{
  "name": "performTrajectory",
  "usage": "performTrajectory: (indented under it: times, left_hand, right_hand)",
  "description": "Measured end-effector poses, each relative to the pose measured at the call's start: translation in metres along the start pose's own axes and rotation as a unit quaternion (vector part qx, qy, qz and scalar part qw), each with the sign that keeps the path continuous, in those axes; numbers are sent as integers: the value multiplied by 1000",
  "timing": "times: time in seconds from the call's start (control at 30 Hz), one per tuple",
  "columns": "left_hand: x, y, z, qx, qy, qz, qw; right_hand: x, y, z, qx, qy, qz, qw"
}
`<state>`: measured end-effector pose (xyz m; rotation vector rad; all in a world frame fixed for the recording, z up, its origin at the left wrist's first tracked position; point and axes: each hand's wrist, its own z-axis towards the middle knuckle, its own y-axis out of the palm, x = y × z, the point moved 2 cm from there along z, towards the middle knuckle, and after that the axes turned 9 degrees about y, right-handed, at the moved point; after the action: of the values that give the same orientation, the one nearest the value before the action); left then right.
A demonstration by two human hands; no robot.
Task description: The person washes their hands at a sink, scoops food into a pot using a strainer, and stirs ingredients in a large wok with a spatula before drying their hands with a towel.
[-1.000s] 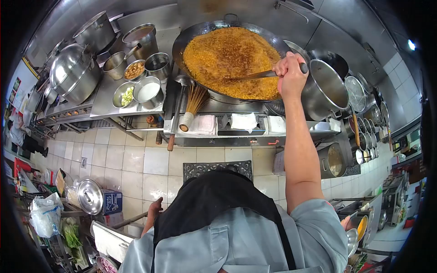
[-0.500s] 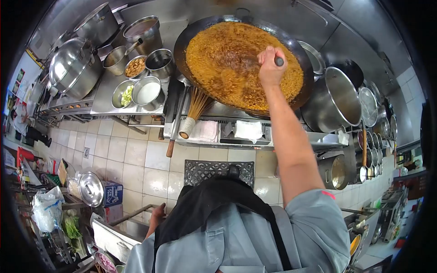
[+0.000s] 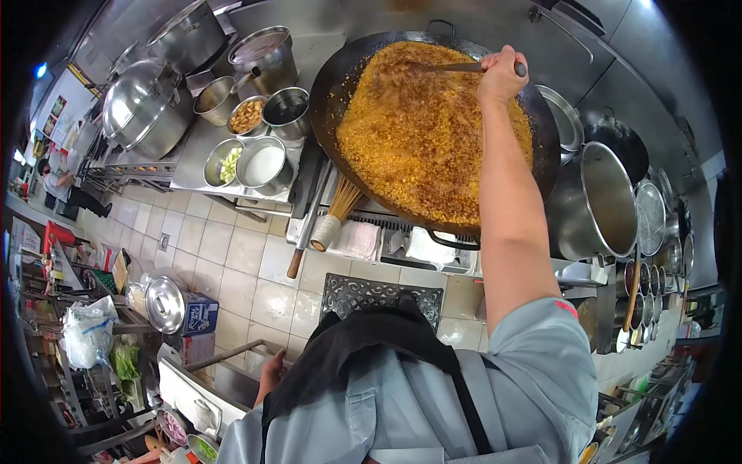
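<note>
My right hand (image 3: 504, 71) is closed around the wooden-ended handle of a long metal cooking tool (image 3: 456, 67), above the far right part of a large black wok (image 3: 328, 108). The tool's shaft runs left across the wok, and its head is hidden in the food. Grainy yellow-brown food (image 3: 417, 147), with darker reddish patches and some steam, fills much of the wok. Down by my left side, my left hand (image 3: 270, 371) hangs near a metal rail, its fingers loosely apart and partly hidden by the black apron; nothing shows in it.
Left of the wok stand steel pots of white powder (image 3: 264, 164), chopped green pieces (image 3: 229, 165) and brown chunks (image 3: 246, 116). A bamboo brush (image 3: 340, 205) and long-handled tool (image 3: 305, 224) lean at the stove front. A large steel pot (image 3: 591, 201) stands right. Another person (image 3: 62, 185) is far left.
My right hand has moved to the far right of the wok, and the tool now points left across the food. The view has shifted slightly. My left hand stays low.
</note>
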<state>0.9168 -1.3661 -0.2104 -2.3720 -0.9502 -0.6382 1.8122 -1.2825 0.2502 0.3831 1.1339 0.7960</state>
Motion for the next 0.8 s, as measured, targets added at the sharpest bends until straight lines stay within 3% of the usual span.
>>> performTrajectory:
  times: [0.1, 0.2, 0.27, 0.3, 0.37, 0.57, 0.8]
  left_hand:
    - [32, 11, -32, 1, 68, 14, 998]
    - [53, 13, -44, 11, 26, -48, 998]
    - [30, 2, -16, -16, 120, 52, 991]
    - [3, -5, 6, -45, 240, 182, 952]
    - [-12, -6, 16, -73, 329, 323, 884]
    - [0, -22, 14, -71, 178, 429, 883]
    - [8, -29, 19, -60, 143, 210, 965]
  right_hand:
    - [-5, -1, 11, 0, 17, 7, 1000]
    - [-15, -1, 6, 6, 52, 13, 999]
    - [-27, -2, -5, 18, 66, 7, 998]
    - [-34, -4, -12, 20, 75, 4, 997]
    - [-45, -7, -25, 20, 92, 0, 996]
    - [-85, -9, -71, -3, 129, -10, 992]
    - [-143, -17, -131, -14, 154, -15, 988]
